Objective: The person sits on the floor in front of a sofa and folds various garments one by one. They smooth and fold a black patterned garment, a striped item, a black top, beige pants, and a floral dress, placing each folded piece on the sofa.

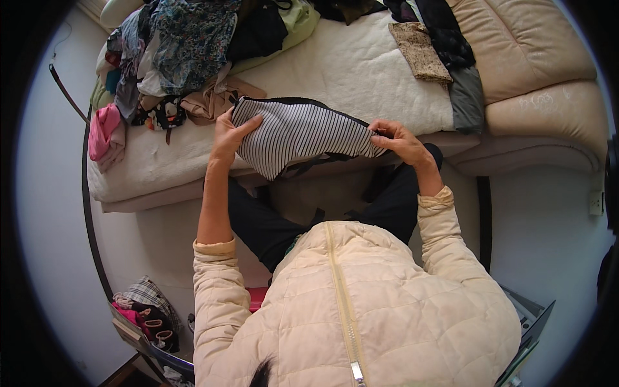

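A black-and-white striped cloth piece with dark edging (300, 130) is stretched between my two hands, above the front edge of the sofa seat. My left hand (234, 133) grips its left end, thumb on top of the stripes. At the lower right end, my right hand (399, 140) pinches the dark edge between thumb and fingers. The cloth's lower side sags to a point, and dark straps or ribbons hang beneath it. Whether it is a bikini top or another garment I cannot tell.
A cream blanket (348, 72) covers the seat. Heaped clothes (193, 48) lie at the back left, with a pink cloth (105, 133) beside them. Folded garments (420, 51) lie near the beige sofa arm (537, 111). At lower left stands a container of textiles (150, 319).
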{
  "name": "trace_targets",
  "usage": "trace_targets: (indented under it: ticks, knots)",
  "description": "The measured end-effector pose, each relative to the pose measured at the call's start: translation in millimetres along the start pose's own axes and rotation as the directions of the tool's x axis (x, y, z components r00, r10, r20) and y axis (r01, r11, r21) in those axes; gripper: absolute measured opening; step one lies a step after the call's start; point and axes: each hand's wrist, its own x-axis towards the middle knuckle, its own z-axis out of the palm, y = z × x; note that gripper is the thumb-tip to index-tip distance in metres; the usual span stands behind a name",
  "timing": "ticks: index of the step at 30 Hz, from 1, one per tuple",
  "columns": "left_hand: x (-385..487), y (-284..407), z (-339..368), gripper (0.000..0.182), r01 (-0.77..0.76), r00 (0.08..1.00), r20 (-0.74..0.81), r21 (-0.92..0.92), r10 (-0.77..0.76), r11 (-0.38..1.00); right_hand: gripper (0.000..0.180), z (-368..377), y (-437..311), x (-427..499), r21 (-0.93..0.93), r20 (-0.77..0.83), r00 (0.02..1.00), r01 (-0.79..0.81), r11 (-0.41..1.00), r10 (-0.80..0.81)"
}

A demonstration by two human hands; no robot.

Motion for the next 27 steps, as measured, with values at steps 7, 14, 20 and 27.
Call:
trace_targets:
  ticks: [7,14,20,27]
  knots:
    - [-20,0,2,0.022,0.082,0.987,0.155,-0.263,-0.042,0.961,0.006,0,10,-5,-0.085,-0.266,0.944,0.179,0.980,-0.195]
    - [-36,-30,47,0.027,0.337,0.880,0.472,-0.699,0.054,0.630,0.008,27,-16,6,0.519,-0.293,0.912,0.404,0.753,-0.287]
    - [-54,-45,139,0.031,0.498,0.828,0.553,-0.803,0.096,0.328,0.022,90,-29,58,0.364,-0.317,0.892,0.427,0.828,-0.321]
    - [-58,-22,150,0.025,0.380,0.925,0.347,-0.829,-0.156,0.411,0.022,90,-1,81,-0.473,-0.436,0.763,0.257,0.843,-0.478]
